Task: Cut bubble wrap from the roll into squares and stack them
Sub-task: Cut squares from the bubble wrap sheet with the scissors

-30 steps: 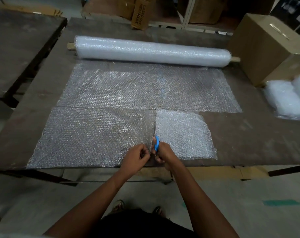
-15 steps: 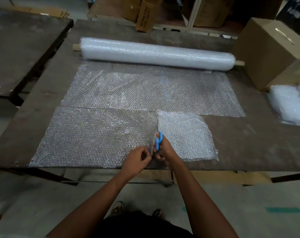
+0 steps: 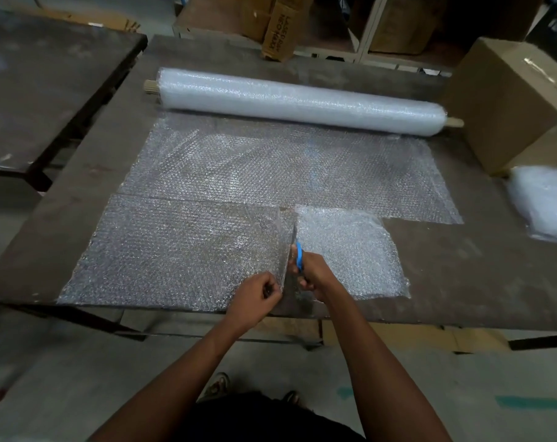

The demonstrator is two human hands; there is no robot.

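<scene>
My right hand (image 3: 314, 272) has its grip closed around the blue-handled scissors (image 3: 298, 253), blades pointing toward 12 o'clock along the cut in the bubble wrap strip (image 3: 181, 250). My left hand (image 3: 255, 296) pinches the strip's cut edge at the near side of the surface (image 3: 481, 269). A cut square (image 3: 350, 250) lies at 3 o'clock of the scissors. The roll (image 3: 296, 102) lies at 12 o'clock, its unrolled sheet (image 3: 286, 167) reaching toward me.

Clear, glossy bubble wrap (image 3: 181, 253), dimpled and glinting, over a dark, matt, scuffed wooden worktop (image 3: 481, 282). Milky, shiny plastic on the roll (image 3: 302, 102), pale core ends. Bright blue smooth plastic on the scissors (image 3: 299, 255). Matt brown cardboard on the box (image 3: 507, 100), far right.
</scene>
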